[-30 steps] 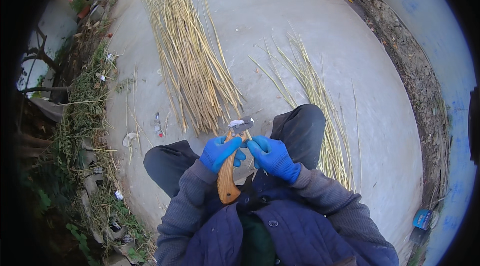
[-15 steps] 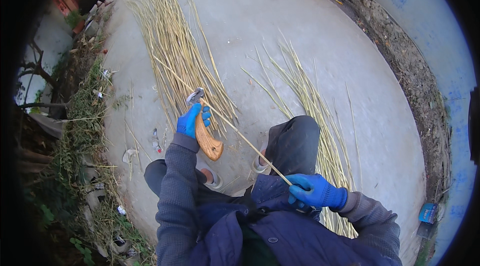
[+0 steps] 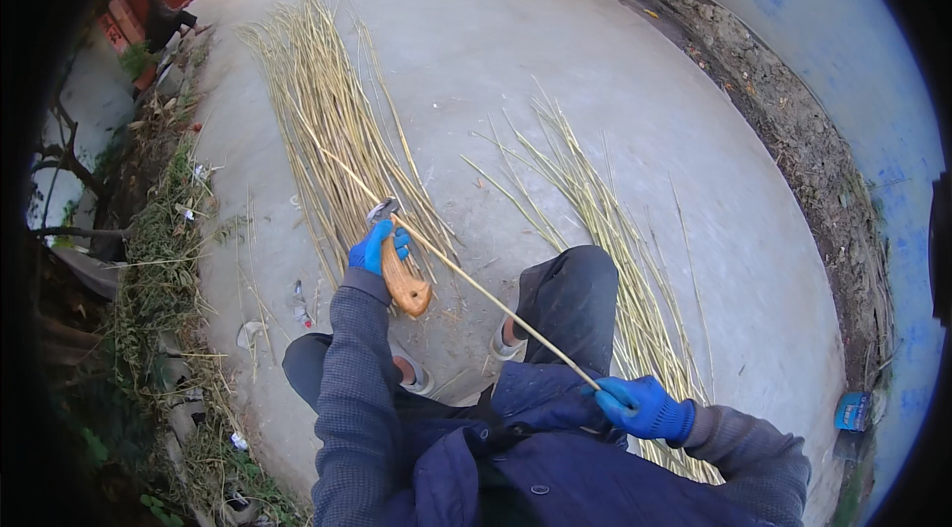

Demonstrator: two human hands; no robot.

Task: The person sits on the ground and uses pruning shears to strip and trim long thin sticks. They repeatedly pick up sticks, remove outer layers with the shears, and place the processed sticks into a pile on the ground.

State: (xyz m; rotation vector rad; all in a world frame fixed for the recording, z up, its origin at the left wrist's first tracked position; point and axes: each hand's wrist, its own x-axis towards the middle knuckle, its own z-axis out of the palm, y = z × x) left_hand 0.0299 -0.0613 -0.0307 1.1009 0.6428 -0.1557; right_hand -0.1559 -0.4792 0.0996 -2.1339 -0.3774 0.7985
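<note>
Stalk (image 3: 486, 293), one: long, thin, pale tan. Long axis slants from the right hand (image 3: 640, 407), lower right, up to upper left; far end over the larger stalk pile (image 3: 322, 99). Held above the concrete ground (image 3: 476, 61).
Right hand, blue-gloved: fingers closed around the stalk's near end.
Tool (image 3: 402, 283), one: curved wooden handle pointing down and slightly right; metal head uppermost, at the stalk, contact unclear.
Left hand (image 3: 371, 251), blue-gloved: fingers wrapped round the tool below its head.
Smaller stalk pile (image 3: 645, 327): right of the right knee (image 3: 580, 274).
</note>
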